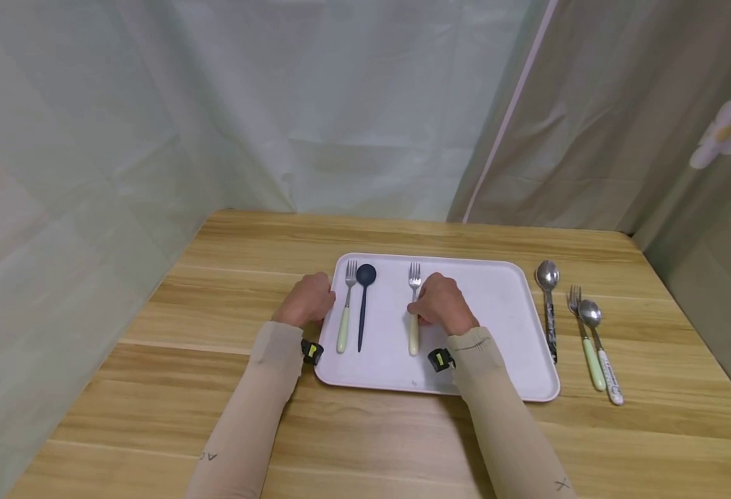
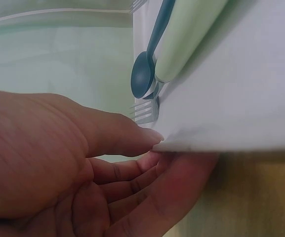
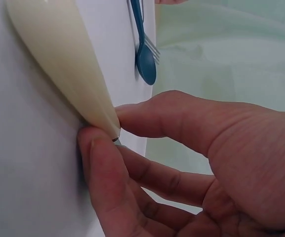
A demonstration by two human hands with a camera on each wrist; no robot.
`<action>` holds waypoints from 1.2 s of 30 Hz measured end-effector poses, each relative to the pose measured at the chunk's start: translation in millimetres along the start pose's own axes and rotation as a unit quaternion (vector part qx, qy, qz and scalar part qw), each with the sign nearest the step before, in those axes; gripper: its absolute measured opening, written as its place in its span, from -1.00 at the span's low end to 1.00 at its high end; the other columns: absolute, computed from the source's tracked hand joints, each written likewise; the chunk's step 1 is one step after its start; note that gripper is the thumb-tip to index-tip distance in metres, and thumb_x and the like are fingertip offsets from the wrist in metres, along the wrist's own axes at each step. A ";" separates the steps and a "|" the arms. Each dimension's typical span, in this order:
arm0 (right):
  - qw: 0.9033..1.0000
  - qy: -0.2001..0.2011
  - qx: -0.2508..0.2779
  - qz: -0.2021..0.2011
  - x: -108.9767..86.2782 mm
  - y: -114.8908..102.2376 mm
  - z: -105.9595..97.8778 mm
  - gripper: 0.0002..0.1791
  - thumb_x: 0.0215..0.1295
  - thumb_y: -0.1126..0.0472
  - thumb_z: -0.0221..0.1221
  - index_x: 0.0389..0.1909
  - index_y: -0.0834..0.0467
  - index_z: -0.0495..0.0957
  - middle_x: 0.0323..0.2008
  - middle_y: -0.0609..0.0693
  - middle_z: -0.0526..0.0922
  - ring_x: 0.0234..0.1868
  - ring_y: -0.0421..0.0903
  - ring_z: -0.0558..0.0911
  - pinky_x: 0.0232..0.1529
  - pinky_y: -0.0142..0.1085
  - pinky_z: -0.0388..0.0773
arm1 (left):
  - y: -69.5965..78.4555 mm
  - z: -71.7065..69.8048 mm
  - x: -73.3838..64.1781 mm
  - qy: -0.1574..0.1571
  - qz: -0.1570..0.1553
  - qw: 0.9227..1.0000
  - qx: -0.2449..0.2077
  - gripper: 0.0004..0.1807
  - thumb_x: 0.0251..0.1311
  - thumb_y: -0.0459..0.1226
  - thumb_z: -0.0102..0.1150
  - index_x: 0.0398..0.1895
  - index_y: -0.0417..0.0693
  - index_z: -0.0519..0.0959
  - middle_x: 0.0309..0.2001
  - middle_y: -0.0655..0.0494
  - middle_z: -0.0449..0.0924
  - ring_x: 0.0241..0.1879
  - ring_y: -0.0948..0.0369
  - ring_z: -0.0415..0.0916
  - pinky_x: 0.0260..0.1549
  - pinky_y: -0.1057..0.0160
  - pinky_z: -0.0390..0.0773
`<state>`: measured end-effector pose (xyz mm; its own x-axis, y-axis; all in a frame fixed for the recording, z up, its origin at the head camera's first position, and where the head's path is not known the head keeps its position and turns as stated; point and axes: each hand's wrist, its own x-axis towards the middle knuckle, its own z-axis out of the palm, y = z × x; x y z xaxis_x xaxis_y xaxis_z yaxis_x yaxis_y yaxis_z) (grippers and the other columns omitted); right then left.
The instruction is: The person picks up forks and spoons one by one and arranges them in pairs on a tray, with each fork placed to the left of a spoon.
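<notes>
A white tray (image 1: 380,371) lies on the wooden table, its left rim pinched by my left hand (image 1: 310,299) with the thumb on top and fingers beneath, as the left wrist view shows. My right hand (image 1: 443,303) pinches a fork with a cream handle (image 1: 414,336) between thumb and fingers, near where handle meets metal. That fork lies over the middle of the tray, tines pointing away from me. Left of it on the tray are a dark blue spoon (image 1: 366,276) and a fork with a pale green handle (image 1: 343,329), side by side.
Right of the tray, on the table (image 1: 671,346), lie a spoon with a dark patterned handle (image 1: 549,319), a green-handled fork (image 1: 593,360) and a spoon with a white patterned handle (image 1: 610,378). Curtains (image 1: 365,104) hang behind the table and along its sides.
</notes>
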<state>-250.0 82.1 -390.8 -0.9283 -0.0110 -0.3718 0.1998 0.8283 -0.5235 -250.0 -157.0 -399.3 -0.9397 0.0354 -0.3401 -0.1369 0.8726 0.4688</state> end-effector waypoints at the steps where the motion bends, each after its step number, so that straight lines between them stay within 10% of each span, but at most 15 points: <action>1: 1.000 0.002 -0.001 -0.002 -0.1 0.1 0.0 -0.82 0.25 0.19 0.35 -0.32 0.26 0.67 -0.49 0.07 0.70 -0.49 -0.14 0.61 -0.47 -0.35 0.41 | 0.0 0.1 -0.1 0.000 0.000 1.000 0.000 -0.74 0.51 -0.31 -0.14 -0.15 -0.29 0.54 -0.41 -0.08 0.57 -0.49 0.15 0.54 -0.58 0.34 0.46; 36: 1.000 0.000 -0.009 -0.007 0.3 -0.1 -0.7 -0.80 0.25 0.17 0.35 -0.30 0.26 0.68 -0.49 0.05 0.71 -0.47 -0.13 0.60 -0.46 -0.34 0.41 | -0.8 1.2 -1.6 0.006 0.017 1.000 -0.007 -0.72 0.51 -0.31 -0.15 -0.19 -0.29 0.56 -0.42 -0.08 0.59 -0.51 0.15 0.55 -0.59 0.35 0.47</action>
<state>-250.5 82.3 -390.3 -0.9307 -0.0232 -0.3651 0.1811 0.8379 -0.5149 -248.0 -157.2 -400.1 -0.9477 0.0588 -0.3136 -0.1088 0.8644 0.4908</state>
